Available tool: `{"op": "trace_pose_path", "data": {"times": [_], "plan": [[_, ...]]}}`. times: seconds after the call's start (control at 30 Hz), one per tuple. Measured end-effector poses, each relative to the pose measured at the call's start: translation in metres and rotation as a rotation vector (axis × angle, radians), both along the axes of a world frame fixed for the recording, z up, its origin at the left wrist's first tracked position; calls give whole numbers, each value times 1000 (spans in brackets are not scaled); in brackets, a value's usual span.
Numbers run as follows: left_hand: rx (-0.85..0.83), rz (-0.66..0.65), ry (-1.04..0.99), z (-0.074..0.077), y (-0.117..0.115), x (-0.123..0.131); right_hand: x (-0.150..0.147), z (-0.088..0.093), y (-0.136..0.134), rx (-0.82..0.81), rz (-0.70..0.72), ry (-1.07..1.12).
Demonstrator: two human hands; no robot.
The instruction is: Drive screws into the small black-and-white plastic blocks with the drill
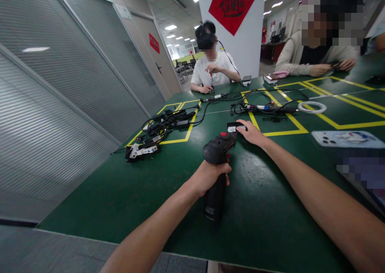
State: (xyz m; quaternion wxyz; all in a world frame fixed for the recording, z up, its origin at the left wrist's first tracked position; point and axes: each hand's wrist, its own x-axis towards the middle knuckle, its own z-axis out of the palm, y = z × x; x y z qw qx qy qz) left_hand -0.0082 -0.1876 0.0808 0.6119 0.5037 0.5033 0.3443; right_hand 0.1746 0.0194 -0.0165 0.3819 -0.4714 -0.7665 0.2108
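My left hand (pixel 212 176) is closed around the grip of a black cordless drill (pixel 221 149), which has a red button on top. The drill points away from me, with its chuck end close to a small black part with a white label (pixel 231 127) on the green table. My right hand (pixel 251 133) has its fingers on the right end of that small part and grips it there. The drill's body hides whether its tip touches the part.
A pile of black cables (pixel 168 124) lies on the left, with a black and white piece (pixel 141 150) in front. Farther right are a cabled pen-shaped tool (pixel 267 109), a white cable coil (pixel 312 107) and a phone (pixel 347 139). Two people sit across the table (pixel 120 208).
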Motion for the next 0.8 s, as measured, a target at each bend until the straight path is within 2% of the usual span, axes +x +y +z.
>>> {"op": "trace_pose_path", "data": {"times": [0.8], "plan": [[-7, 0, -14, 2, -1, 0, 0, 2, -1, -37, -9, -2]]}}
